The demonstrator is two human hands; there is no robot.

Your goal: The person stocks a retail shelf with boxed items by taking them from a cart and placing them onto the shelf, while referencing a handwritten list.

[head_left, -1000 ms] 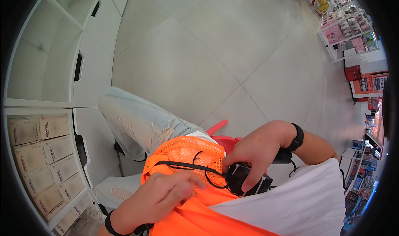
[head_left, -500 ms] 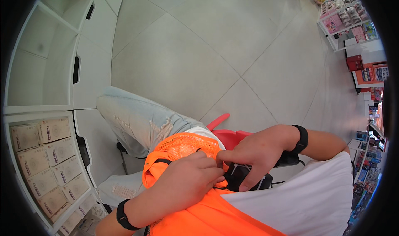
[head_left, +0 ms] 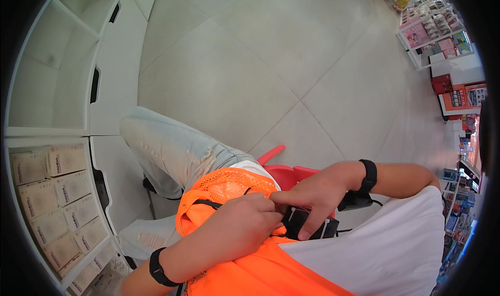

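Observation:
My left hand (head_left: 247,215) rests against the orange mesh vest (head_left: 229,184) at my waist. Its fingers are curled together, and what they pinch, if anything, is hidden. My right hand (head_left: 317,189) reaches in from the right and meets the left fingertips. It grips a small black box-shaped device (head_left: 312,225) at the vest's edge, with the thumb lying down across its face and the other fingertips partly hidden. A thin black cable runs from the device's side. Each wrist wears a black band.
A white cabinet (head_left: 117,61) with cut-out drawer handles stands at the left. Its lower shelf holds several beige boxes (head_left: 67,186). Part of a red plastic seat (head_left: 284,176) shows beside my legs. Display racks (head_left: 432,30) with packaged goods line the right side, across the tiled floor (head_left: 250,61).
Both hands stay together at the black device with almost the same grip. The view has shifted slightly.

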